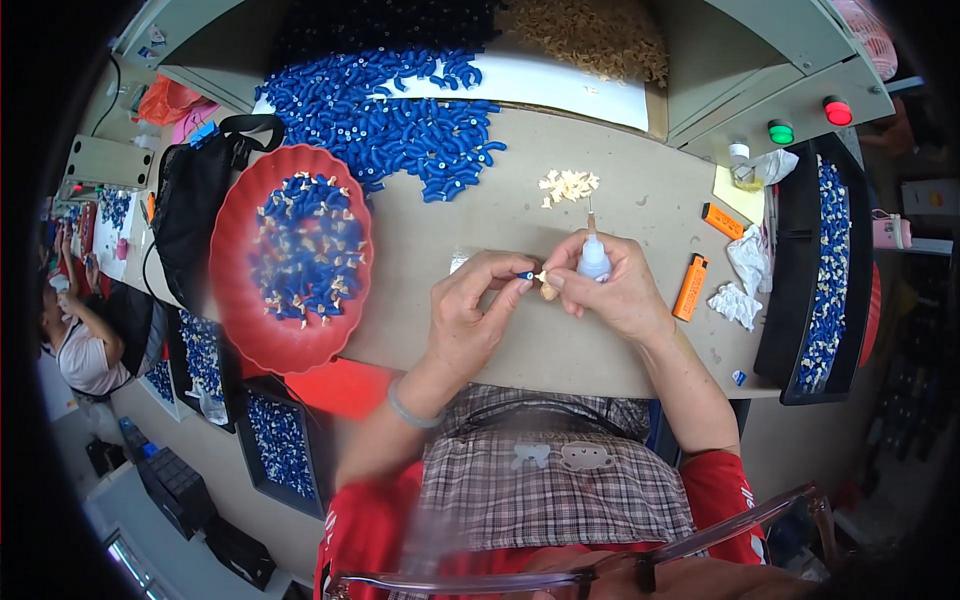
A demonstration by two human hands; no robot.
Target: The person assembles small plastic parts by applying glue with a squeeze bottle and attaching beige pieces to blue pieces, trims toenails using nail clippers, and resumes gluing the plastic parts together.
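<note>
Tabletop [405, 240]: left fingers [498, 308] pinch blue piece [525, 275].

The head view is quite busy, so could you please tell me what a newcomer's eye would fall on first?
Probably the large red scalloped tray at left, holding many blue-and-cream pieces. Next, the big heap of blue pieces at upper left, beyond the tray. Then, near the centre, the left hand pinching a small blue piece beside the right hand, which holds a pale bottle.

Blue part [525, 275], cream piece [541, 277], pale-blue bottle [594, 258], red bowl [228, 245], orange lighters [691, 287], checked apron [560, 510].
</note>
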